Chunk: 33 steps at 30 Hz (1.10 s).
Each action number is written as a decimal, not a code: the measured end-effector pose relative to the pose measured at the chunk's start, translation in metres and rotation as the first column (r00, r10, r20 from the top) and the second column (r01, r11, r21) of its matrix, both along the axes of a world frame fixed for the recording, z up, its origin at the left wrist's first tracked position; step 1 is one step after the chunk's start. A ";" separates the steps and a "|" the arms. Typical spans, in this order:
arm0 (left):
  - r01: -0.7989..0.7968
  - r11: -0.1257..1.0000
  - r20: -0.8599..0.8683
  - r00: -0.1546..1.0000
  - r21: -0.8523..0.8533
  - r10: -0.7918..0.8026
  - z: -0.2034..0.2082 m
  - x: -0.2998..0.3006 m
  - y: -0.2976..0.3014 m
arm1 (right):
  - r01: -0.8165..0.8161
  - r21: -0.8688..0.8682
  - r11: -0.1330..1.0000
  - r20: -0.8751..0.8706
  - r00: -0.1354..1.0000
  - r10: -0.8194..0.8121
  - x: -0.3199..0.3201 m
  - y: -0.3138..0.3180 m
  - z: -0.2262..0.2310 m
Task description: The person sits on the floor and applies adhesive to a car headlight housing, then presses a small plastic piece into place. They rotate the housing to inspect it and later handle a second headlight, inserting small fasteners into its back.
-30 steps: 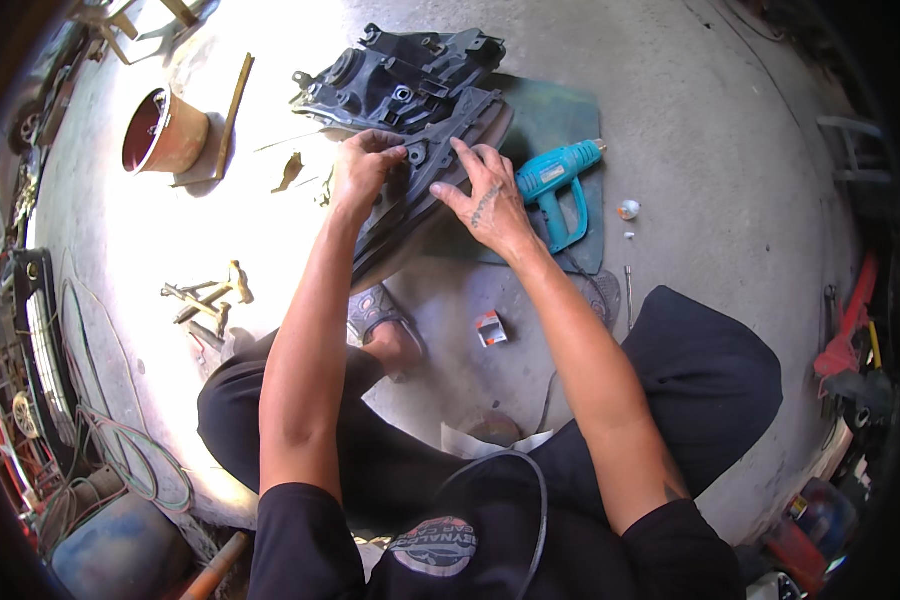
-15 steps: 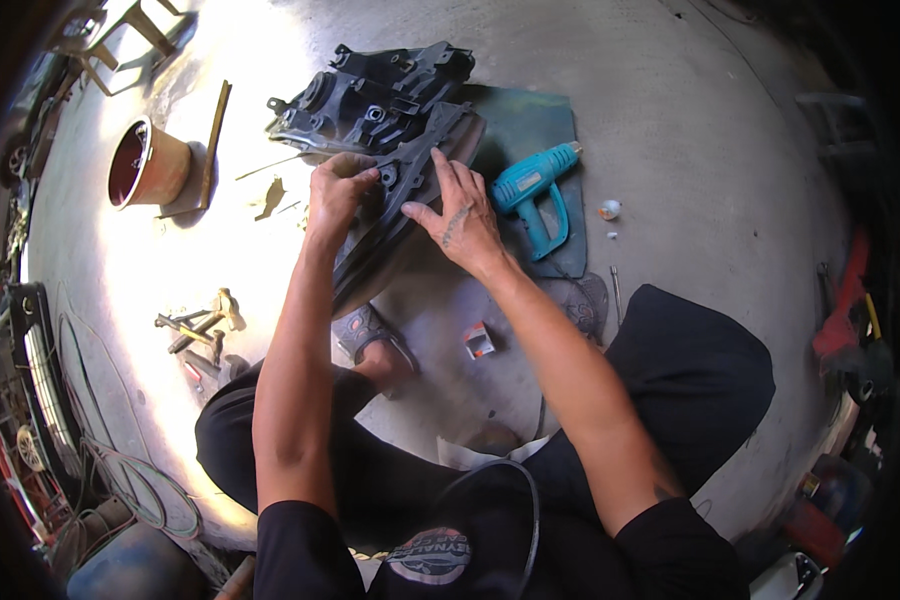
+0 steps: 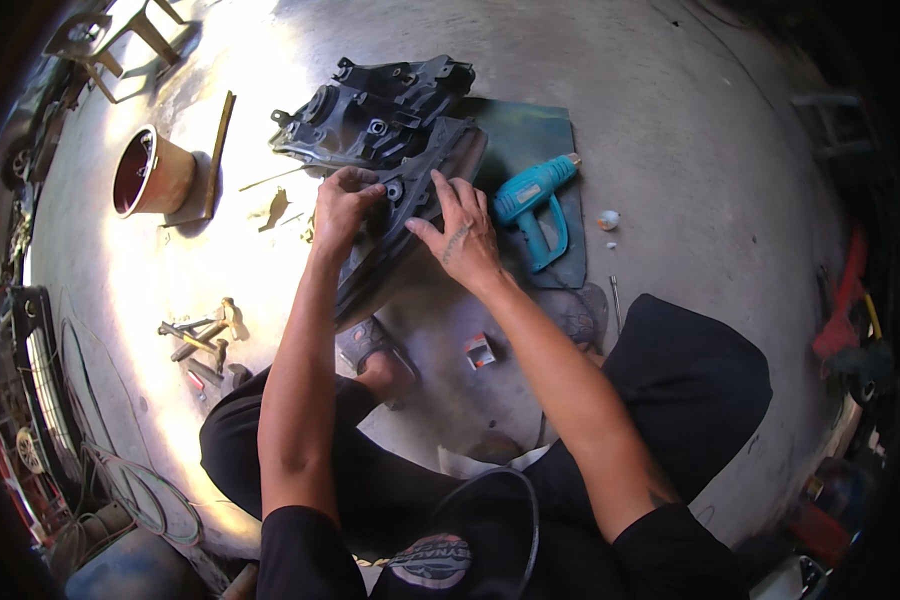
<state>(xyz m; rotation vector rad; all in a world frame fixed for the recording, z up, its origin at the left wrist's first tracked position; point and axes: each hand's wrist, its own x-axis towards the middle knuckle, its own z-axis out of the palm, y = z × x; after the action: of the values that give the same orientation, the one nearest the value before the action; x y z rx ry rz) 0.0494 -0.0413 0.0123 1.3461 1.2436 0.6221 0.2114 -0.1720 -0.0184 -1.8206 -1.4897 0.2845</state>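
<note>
A dark car headlight (image 3: 382, 250) lies tilted in front of me, its black back turned up. At its left edge my left hand (image 3: 346, 203) has thumb and forefinger pressed together beside a round socket (image 3: 394, 189); whatever they pinch is too small to make out. My right hand (image 3: 460, 232) rests on the right side of the same headlight with its fingers stretched and thumb apart, gripping nothing. Just beyond lies a second black headlight (image 3: 375, 125), back side up, touching or nearly touching the first.
Right of the headlights, a teal heat gun (image 3: 533, 205) lies on a dark green sheet (image 3: 560, 130). A small box (image 3: 479, 350) sits near my feet. Hammers (image 3: 210, 330) and a bucket (image 3: 160, 175) are at left, with a wooden strip (image 3: 220, 150). A metal rod (image 3: 615, 300) lies right.
The whole view has shifted slightly, so things sit a little lower. My left fingers have moved slightly at the socket; my right hand stays spread on the headlight.
</note>
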 end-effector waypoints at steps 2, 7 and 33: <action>-0.003 0.998 -0.006 1.000 -0.066 0.002 0.008 0.004 -0.003 | 0.002 -0.028 1.000 -0.026 1.000 -0.003 0.000 -0.001 0.005; 0.005 0.997 0.054 0.999 -0.080 0.000 0.024 0.009 -0.010 | -0.041 -0.131 0.991 -0.014 0.999 0.039 -0.005 -0.001 0.018; 0.080 0.952 0.217 0.976 -0.295 -0.015 0.014 0.003 -0.004 | -0.034 -0.123 0.992 0.013 0.999 0.036 -0.005 -0.002 0.015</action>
<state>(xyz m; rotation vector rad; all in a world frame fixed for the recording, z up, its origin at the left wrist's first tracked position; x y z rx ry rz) 0.0523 -0.0454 0.0259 1.0226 1.0791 0.5032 0.2059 -0.1741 -0.0039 -1.8982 -1.5460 0.3882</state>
